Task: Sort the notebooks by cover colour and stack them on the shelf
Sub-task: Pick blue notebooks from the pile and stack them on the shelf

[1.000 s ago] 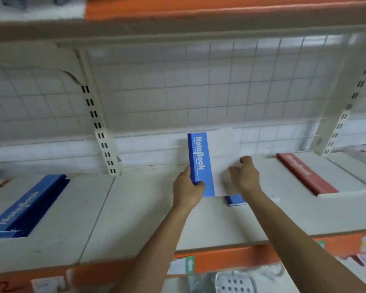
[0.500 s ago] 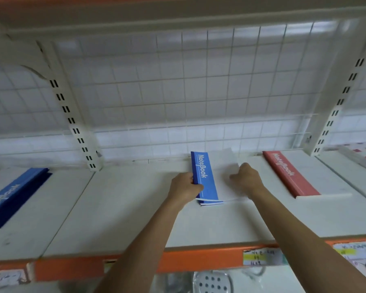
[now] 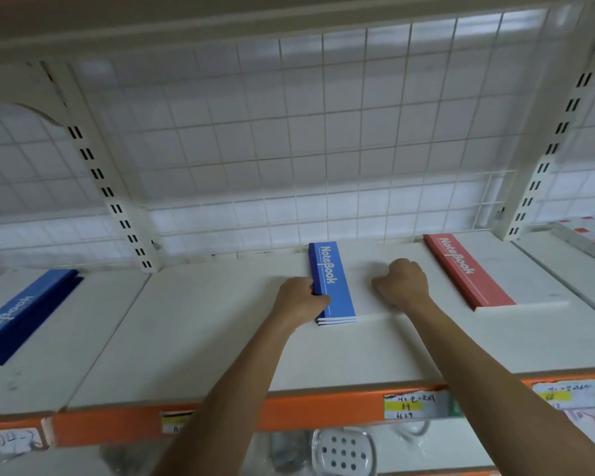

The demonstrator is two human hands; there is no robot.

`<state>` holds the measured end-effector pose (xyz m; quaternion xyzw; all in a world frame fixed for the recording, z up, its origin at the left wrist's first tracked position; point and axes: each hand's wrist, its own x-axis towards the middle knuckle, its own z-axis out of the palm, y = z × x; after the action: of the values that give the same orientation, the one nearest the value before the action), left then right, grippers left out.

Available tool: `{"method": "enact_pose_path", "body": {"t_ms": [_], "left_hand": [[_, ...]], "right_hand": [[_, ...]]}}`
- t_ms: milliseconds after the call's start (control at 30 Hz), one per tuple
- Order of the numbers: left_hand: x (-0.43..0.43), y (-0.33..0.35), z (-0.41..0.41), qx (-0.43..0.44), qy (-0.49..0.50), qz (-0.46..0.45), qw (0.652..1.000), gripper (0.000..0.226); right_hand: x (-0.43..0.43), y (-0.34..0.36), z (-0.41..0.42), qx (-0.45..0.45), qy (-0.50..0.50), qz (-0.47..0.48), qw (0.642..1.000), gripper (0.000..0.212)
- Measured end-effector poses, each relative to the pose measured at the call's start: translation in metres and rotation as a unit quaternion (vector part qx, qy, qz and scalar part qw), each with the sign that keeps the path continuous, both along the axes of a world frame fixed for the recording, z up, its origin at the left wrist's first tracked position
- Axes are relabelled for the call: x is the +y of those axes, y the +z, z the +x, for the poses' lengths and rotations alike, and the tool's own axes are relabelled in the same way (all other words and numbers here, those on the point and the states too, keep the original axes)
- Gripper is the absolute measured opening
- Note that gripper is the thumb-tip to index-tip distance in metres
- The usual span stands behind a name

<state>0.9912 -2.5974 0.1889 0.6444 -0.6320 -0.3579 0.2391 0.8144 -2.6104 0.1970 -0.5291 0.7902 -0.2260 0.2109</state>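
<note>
Shop aisle. Retail gondola shelf [image 3: 220, 338]: slotted uprights [image 3: 117, 207], wire-grid back panel [image 3: 289, 149], orange front rail [image 3: 323, 412] carrying handwritten price labels [image 3: 414, 405]. Identical stock laid flat in colour groups: blue notebooks [image 3: 334, 286] mid-shelf, red notebooks [image 3: 468, 273] to the right.

Glossy paper blue notebooks [image 3: 331, 280], matt white shelf [image 3: 193, 324], metal wire grid [image 3: 289, 132]

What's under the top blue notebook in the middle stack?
More blue notebooks: only their near edges show, stacked on the shelf. The top notebook covers the rest.
</note>
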Motion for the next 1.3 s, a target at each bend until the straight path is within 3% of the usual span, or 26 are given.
{"method": "enact_pose_path", "body": {"t_ms": [133,267,433,933,1300], "left_hand": [[0.008,0.011,0.005,-0.042,-0.020,0.032,0.998,0.034],[0.019,0.012,0.008,-0.161,-0.073,0.024,0.984,0.039],[0.021,0.006,0.000,-0.194,-0.070,-0.028,0.978,0.034],[0.026,0.000,-0.005,-0.322,-0.115,-0.062,0.938,0.038],[0.027,-0.002,0.001,-0.311,-0.105,-0.090,0.940,0.035]], "right_hand": [[0.011,0.004,-0.008,-0.015,0.016,0.003,1.000,0.036],[0.032,0.009,-0.012,-0.065,0.049,0.021,0.996,0.053],[0.045,0.002,-0.009,0.020,0.138,0.040,0.989,0.088],[0.042,-0.003,-0.016,0.020,0.161,0.014,0.987,0.080],[0.043,-0.001,-0.020,0.013,0.177,0.010,0.984,0.076]]}}
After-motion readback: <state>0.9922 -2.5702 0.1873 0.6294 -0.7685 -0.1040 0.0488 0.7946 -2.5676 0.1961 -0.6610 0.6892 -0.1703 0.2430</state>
